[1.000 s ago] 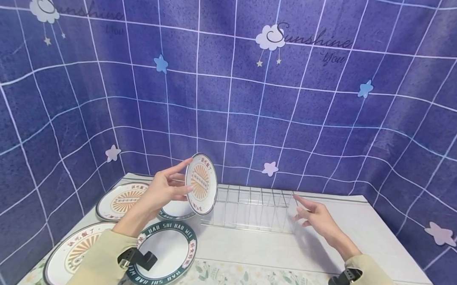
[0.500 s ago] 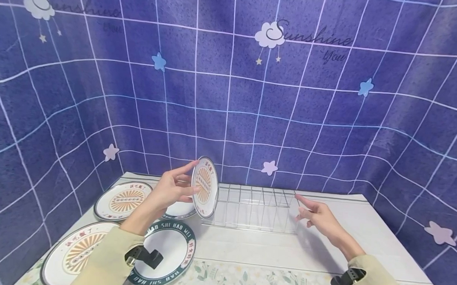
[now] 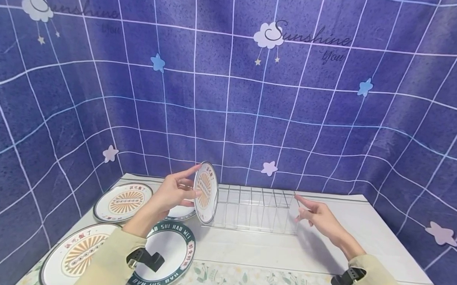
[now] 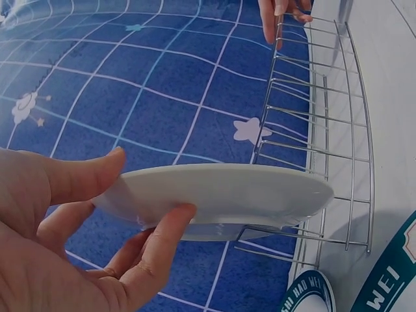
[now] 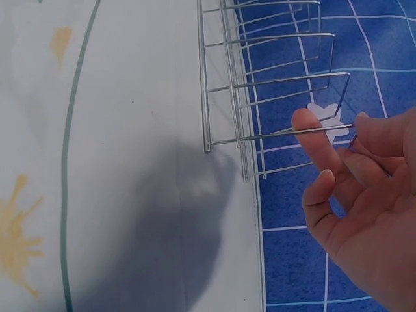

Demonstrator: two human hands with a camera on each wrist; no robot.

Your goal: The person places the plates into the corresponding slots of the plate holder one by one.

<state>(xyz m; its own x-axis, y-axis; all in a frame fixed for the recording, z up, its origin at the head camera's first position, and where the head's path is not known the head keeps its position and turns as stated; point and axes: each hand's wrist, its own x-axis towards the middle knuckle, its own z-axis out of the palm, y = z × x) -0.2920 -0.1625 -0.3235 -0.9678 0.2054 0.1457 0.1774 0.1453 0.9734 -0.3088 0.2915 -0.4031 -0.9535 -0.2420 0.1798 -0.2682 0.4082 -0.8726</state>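
Observation:
My left hand point(image 3: 174, 194) holds a small white plate point(image 3: 207, 192) with an orange sunburst, thumb on one face and fingers on the other. The plate is tipped up on edge at the left end of a silver wire dish rack point(image 4: 351, 123). In the left wrist view the plate's pale outside point(image 4: 227, 192) overlaps the rack's near end; whether its lower edge touches the wires I cannot tell. At the rack's right end, my right hand point(image 3: 317, 216) pinches the end wire between thumb and index finger, the other fingers bent below.
Left of the rack lie two sunburst plates point(image 3: 124, 202), the nearer one point(image 3: 80, 251) partly under my left sleeve. A green-rimmed plate point(image 3: 170, 248) lies in front, another point(image 3: 180, 213) half hidden behind my hand. A blue gridded curtain point(image 3: 230, 96) backs the white tabletop point(image 3: 247, 249).
My left hand has carried the plate slightly right and down toward the rack's left end, turning it more edge-on. The right hand stays at the rack's right end.

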